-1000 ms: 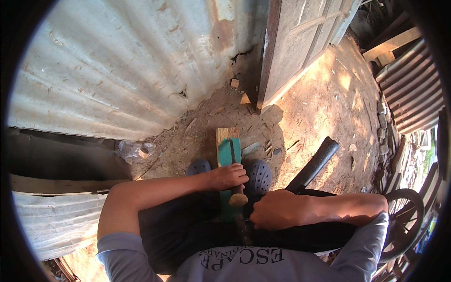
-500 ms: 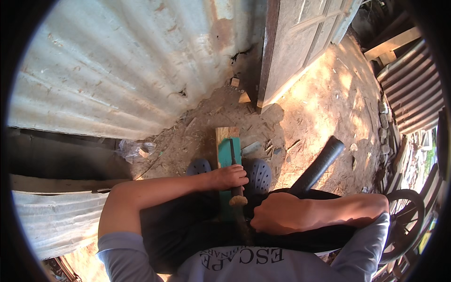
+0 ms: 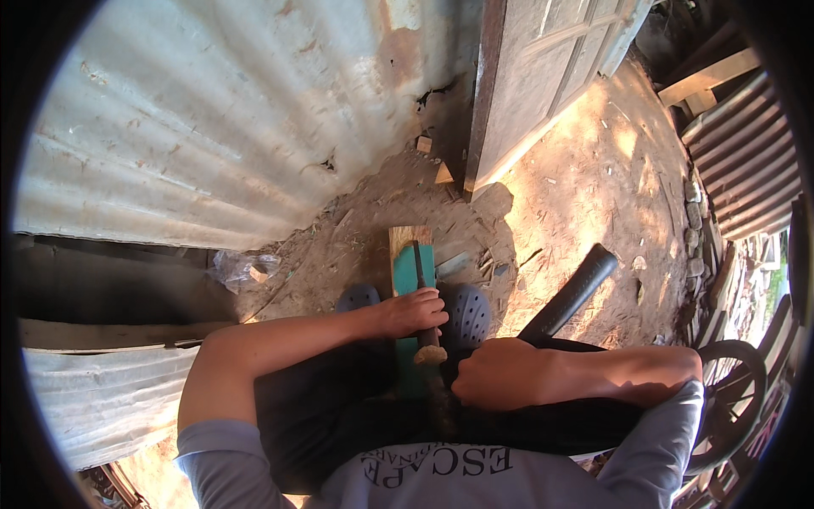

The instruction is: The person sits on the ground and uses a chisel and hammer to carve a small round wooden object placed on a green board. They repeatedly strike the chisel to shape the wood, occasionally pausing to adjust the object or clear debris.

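Observation:
My left hand is closed around a chisel, its thin dark blade pointing away from me and its wooden handle end frayed and toward me. Beneath it lies a narrow wooden board, partly painted green, running lengthwise between my feet. My right hand is a fist just right of the chisel's handle. A thick black cylindrical bar slants from behind that fist toward the far right. Its near end is hidden by the hand.
Grey clogs flank the board on the dirt floor. Corrugated metal sheeting rises at the far left, beside a wooden door. Wood scraps lie near the door's foot. A wheel-like ring stands near my right elbow.
My left hand and the chisel have shifted very slightly away from me. My right fist and the black bar have moved slightly, the bar a little to the left.

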A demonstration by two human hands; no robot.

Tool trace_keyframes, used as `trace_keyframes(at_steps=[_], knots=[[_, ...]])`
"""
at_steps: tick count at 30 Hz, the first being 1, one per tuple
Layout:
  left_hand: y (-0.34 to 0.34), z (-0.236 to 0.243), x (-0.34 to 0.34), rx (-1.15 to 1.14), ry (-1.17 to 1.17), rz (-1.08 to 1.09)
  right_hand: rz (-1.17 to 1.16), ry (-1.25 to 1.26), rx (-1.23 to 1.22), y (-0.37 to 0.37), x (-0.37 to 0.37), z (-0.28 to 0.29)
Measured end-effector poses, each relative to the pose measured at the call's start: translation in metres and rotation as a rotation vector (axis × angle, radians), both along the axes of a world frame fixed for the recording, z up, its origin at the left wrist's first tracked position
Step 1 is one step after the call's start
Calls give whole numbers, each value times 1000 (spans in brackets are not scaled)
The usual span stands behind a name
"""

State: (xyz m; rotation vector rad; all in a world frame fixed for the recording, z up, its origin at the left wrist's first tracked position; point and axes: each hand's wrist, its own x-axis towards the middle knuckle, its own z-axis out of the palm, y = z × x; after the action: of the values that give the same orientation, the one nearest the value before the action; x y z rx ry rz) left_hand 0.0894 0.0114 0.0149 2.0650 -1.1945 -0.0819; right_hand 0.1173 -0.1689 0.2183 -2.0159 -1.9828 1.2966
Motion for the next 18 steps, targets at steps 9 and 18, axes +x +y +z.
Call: trace_keyframes(at_steps=[9,18], knots=[[3,0,3,80,-25,0,34,-19,-89,2,-1,-3],[8,18,-10,13,57,-2,43,41,-71,2,-4,0]])
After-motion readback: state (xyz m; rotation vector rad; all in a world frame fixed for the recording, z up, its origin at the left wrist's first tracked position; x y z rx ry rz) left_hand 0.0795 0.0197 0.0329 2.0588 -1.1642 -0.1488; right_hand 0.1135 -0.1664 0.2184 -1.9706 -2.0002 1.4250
